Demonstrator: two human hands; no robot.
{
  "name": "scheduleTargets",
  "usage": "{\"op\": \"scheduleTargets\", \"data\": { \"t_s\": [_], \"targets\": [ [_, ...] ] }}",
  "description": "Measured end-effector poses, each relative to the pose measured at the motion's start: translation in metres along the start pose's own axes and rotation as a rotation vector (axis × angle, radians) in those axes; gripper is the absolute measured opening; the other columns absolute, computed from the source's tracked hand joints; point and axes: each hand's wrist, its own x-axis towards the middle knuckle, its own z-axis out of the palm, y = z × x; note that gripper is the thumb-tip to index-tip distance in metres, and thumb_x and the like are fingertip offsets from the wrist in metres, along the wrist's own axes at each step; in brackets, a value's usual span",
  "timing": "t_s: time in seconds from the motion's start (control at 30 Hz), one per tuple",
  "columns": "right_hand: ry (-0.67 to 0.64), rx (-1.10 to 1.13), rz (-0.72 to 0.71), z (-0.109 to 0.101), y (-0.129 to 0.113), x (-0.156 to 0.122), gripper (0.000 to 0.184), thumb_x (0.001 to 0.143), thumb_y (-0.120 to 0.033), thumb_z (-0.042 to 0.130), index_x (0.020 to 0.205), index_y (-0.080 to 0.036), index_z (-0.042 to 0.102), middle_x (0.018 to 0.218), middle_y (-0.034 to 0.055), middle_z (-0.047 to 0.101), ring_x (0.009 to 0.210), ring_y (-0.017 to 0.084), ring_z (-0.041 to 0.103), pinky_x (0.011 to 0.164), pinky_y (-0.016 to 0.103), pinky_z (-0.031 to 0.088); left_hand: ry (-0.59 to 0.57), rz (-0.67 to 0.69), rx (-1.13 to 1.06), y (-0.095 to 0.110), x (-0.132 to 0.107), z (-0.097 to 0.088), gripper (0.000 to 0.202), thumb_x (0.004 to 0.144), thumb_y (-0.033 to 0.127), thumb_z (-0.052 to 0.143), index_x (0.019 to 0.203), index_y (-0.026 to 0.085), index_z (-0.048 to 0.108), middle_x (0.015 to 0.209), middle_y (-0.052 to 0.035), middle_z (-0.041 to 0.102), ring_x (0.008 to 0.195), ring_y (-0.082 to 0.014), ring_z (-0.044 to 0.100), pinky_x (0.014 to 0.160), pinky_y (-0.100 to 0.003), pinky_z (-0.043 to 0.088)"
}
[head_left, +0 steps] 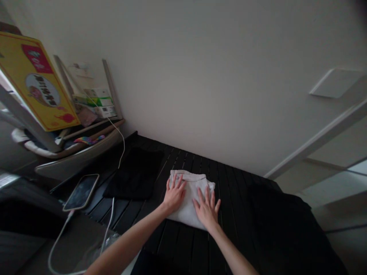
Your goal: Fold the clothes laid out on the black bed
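Note:
A light grey garment (187, 208), folded into a compact rectangle, lies on the black slatted table (183, 244). Its neckband or waistband edge faces the wall. My left hand (174, 194) rests on the left part of the cloth with its fingers spread. On the right part lies my right hand (207, 209), palm down and fingers apart. Neither hand grips anything; both touch the top of the fabric.
Left of the garment is a folded black cloth (137, 175). A phone (82, 192) with a white cable (59, 244) lies further left, near a shelf holding a yellow box (37, 84). Dark fabric (286, 225) covers the right side. A wall (200, 76) stands behind.

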Motion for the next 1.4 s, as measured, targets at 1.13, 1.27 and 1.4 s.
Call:
{"op": "scheduleTargets", "data": {
  "t_s": [1.13, 1.27, 1.4],
  "targets": [
    [0.096, -0.091, 0.250, 0.012, 0.003, -0.019, 0.065, 0.095, -0.051, 0.030, 0.151, -0.021, 0.017, 0.152, 0.0245, 0.027, 0.137, 0.040, 0.029, 0.109, 0.062, 0.010, 0.005, -0.537, 0.067, 0.015, -0.030, -0.006, 0.054, 0.091, 0.029, 0.045, 0.143, 0.019, 0.034, 0.144, -0.0152, 0.041, 0.122, -0.0311, 0.042, 0.095, -0.044, 0.038],
    [0.006, -0.018, 0.190, 0.006, 0.006, -0.018, 0.055, 0.095, -0.045, 0.032, 0.147, -0.026, 0.034, 0.149, 0.0189, 0.037, 0.139, 0.037, 0.027, 0.108, 0.065, 0.006, -0.099, -0.412, 0.010, 0.032, -0.047, -0.006, 0.055, 0.092, 0.014, 0.033, 0.144, 0.031, 0.035, 0.146, -0.0063, 0.042, 0.117, -0.0262, 0.046, 0.090, -0.039, 0.042],
    [-0.005, 0.107, 0.078, 0.003, 0.014, -0.027, 0.050, 0.096, -0.031, 0.023, 0.144, -0.024, 0.039, 0.150, 0.0108, 0.039, 0.144, 0.027, 0.017, 0.109, 0.064, 0.001, -0.120, -0.348, -0.043, 0.041, -0.052, -0.009, 0.056, 0.088, 0.007, 0.032, 0.140, 0.024, 0.045, 0.143, -0.0056, 0.048, 0.107, -0.0228, 0.053, 0.087, -0.033, 0.045]
  ]
}}
